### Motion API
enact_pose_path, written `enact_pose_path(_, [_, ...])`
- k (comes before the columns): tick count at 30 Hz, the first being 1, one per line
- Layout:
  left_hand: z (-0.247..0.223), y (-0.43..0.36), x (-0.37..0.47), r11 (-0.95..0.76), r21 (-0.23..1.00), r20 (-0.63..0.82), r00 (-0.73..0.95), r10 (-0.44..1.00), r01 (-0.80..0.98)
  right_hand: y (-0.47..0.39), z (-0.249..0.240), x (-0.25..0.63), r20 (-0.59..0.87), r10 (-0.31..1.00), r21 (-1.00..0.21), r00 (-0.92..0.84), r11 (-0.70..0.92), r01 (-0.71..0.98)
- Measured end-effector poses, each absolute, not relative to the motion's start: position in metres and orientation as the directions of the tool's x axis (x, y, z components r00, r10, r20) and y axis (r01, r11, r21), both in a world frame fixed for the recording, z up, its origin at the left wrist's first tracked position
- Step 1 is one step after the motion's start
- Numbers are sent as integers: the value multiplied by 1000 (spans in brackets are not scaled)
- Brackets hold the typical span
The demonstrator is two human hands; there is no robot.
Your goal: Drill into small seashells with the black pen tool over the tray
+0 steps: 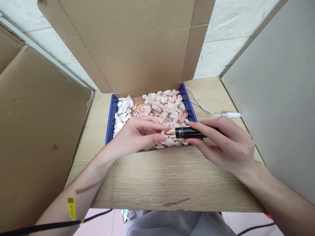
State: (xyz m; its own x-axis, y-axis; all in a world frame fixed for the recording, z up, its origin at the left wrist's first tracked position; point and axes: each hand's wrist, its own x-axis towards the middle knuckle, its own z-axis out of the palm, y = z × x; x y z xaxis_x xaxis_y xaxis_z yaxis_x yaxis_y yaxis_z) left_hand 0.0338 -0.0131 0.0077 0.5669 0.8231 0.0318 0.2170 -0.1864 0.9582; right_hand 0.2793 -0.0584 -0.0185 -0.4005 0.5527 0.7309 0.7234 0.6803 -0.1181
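Right hand (225,146) grips black tool (188,132), tip over near edge of shell box (112,114); left hand (137,135) pinches a small shell, hidden by fingers. Risk: tip skids off curved shell, jabs fingertip.

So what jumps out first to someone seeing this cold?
The blue-sided tray heaped with pale seashells at mid-table, under a raised cardboard flap. Over its near edge, the right hand holds a black tool with a gold tip, pointed at the left hand, whose fingers rest on the shells. A white cable lies to the tray's right.
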Motion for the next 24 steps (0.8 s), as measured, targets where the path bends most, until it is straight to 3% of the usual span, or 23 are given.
enact_pose_path(24, [1,-16,37,5,996,-53,526,849,92,-60,-19,277,720,570,-154,-396,687,710])
